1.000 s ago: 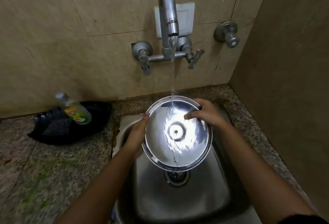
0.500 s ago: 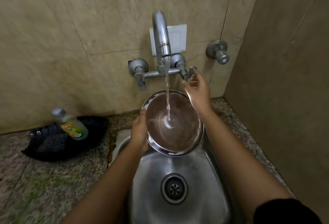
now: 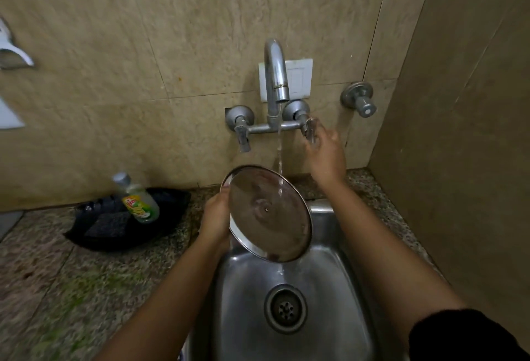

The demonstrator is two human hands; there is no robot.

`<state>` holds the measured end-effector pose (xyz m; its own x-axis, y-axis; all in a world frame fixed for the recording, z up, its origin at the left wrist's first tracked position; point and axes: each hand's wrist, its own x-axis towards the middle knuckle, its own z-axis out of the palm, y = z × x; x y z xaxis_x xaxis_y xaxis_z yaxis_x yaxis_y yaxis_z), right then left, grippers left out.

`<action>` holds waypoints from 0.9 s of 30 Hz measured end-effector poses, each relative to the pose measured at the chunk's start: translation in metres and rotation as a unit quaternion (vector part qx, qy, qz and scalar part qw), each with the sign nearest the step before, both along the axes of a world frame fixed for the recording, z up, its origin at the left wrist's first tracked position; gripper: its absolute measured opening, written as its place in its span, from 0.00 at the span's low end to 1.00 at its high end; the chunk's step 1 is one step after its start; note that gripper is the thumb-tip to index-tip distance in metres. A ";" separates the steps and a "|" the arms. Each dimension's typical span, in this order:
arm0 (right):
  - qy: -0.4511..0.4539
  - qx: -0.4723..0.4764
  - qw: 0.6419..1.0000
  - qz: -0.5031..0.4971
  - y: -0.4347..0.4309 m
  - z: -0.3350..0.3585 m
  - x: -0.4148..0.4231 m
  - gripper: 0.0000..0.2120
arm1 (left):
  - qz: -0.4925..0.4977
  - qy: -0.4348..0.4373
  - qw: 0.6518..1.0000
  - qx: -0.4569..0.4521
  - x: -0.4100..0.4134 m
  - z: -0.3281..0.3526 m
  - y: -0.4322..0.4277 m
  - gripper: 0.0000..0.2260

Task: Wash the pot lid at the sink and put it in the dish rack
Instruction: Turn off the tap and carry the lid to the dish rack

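**Lid under a thin stream, right hand at the tap handle**

The left hand (image 3: 215,217) grips the pot lid (image 3: 269,213) by its left rim, fingers wrapped round the edge, and holds it tilted over the back of the steel sink (image 3: 329,297). The lid's inner face is turned toward the camera, with a small fixing point at its centre. Its lower edge hangs just above the basin, and the drain (image 3: 285,309) lies below and a little to the right of the left hand.

A thin stream of water (image 3: 279,154) falls from the spout of the wall tap (image 3: 275,73), strikes the lid's upper right part and runs off the lower rim into the basin.

The right hand (image 3: 325,154) is raised above and to the right of the lid, well clear of it. Its fingers are at the tap's right lever handle (image 3: 310,130); motion blur hides whether they close on the lever or only touch it. The left lever (image 3: 243,136) stands free, above the left hand.

To the left of the left hand, on the speckled stone worktop (image 3: 86,289), a black tray (image 3: 169,217) holds a dish-soap bottle (image 3: 137,200) lying tilted and a dark scrub pad (image 3: 107,225). A separate round wall valve (image 3: 358,99) sits above and to the right of the right hand.
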<state>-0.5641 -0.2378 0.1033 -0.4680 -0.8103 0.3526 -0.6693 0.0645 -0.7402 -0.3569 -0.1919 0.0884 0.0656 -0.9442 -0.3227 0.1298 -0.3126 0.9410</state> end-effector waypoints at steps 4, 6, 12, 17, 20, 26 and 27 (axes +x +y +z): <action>-0.055 0.106 0.982 0.145 0.067 -0.019 0.012 0.24 | -0.005 0.018 0.999 0.040 0.001 0.004 0.006 0.13; -0.126 0.160 0.936 0.288 0.106 -0.025 0.018 0.18 | -0.004 0.030 0.997 0.068 0.002 0.003 0.007 0.12; 0.023 0.142 0.913 0.381 0.157 -0.033 0.022 0.19 | 0.002 0.076 0.989 0.129 0.006 0.009 0.030 0.11; 0.082 0.040 0.960 0.263 0.161 -0.030 0.024 0.12 | -0.069 0.152 0.969 0.182 0.013 0.014 0.052 0.21; -0.034 0.075 0.968 0.236 0.158 -0.026 0.026 0.06 | -0.085 0.082 0.980 0.163 0.016 0.012 0.064 0.23; -0.056 0.096 0.974 0.196 0.160 -0.026 0.035 0.02 | -0.048 0.024 0.988 0.148 0.038 0.003 0.090 0.16; -0.050 0.092 0.976 0.191 0.161 -0.025 0.037 0.02 | -0.054 0.025 0.987 0.151 0.042 0.003 0.093 0.14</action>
<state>-0.5269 -0.0772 0.0785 -0.1430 -0.9778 0.1534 -0.5956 -0.0388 -0.8023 -0.3144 -0.0989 0.0919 -0.0534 -0.8055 -0.5902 0.1247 -0.5918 0.7964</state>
